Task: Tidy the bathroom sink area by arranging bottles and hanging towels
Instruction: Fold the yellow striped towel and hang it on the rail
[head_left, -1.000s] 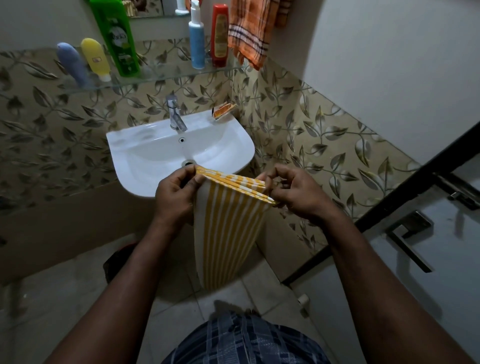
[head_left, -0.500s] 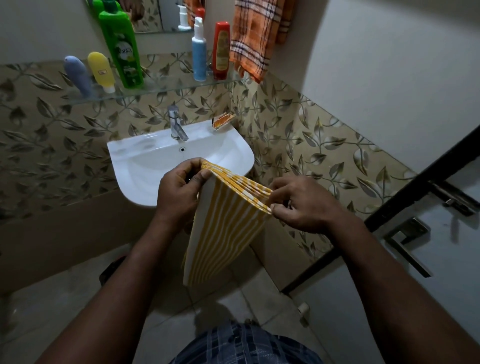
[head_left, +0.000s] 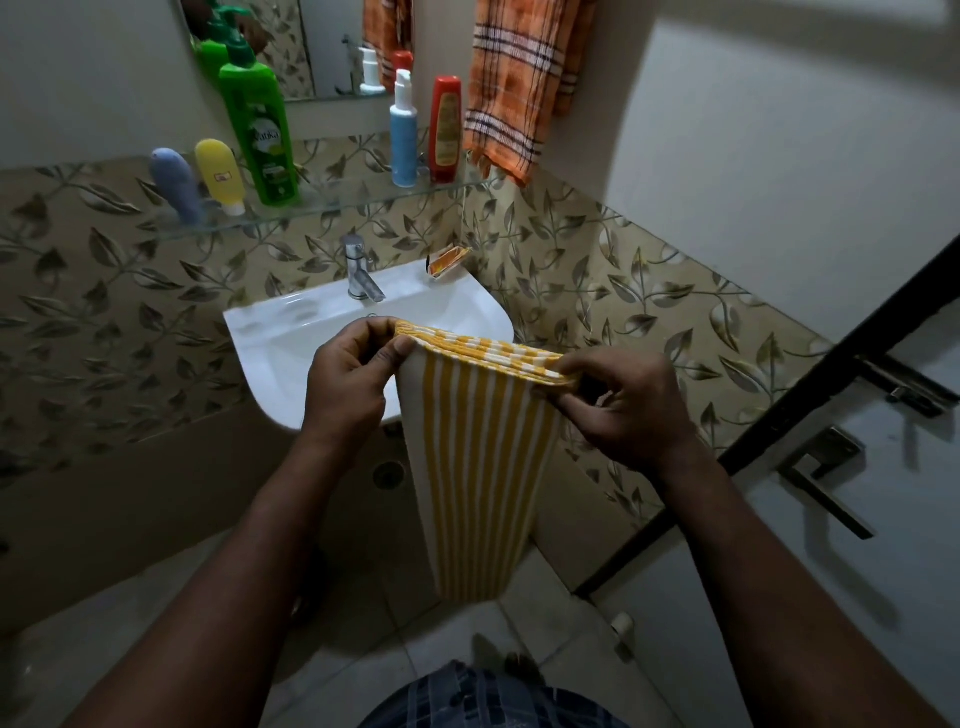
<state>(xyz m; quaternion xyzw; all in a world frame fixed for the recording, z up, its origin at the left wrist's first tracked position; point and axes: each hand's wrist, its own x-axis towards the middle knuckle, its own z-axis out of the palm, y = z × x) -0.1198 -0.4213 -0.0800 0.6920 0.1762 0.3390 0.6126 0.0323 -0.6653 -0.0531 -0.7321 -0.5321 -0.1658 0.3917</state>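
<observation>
Left hand and right hand pinch folded striped towel by top corners. White sink beyond them, empty basin.

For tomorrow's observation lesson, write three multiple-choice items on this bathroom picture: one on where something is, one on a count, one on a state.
1. Where does the orange checked towel hang?
A. On the wall above the right end of the glass shelf
B. Over the sink rim
C. On the door handle

2. How many bottles stand on the glass shelf?
A. Three
B. Five
C. Seven

3. How is the yellow striped towel held?
A. Crumpled in one hand
B. Folded, top edge pinched by the left hand and right hand
C. Spread flat on the floor

Answers: 1 A, its fringe reaches that shelf end. 2 B, blue-grey, yellow, green, blue and red bottles. 3 B, it hangs down from both hands.
</observation>
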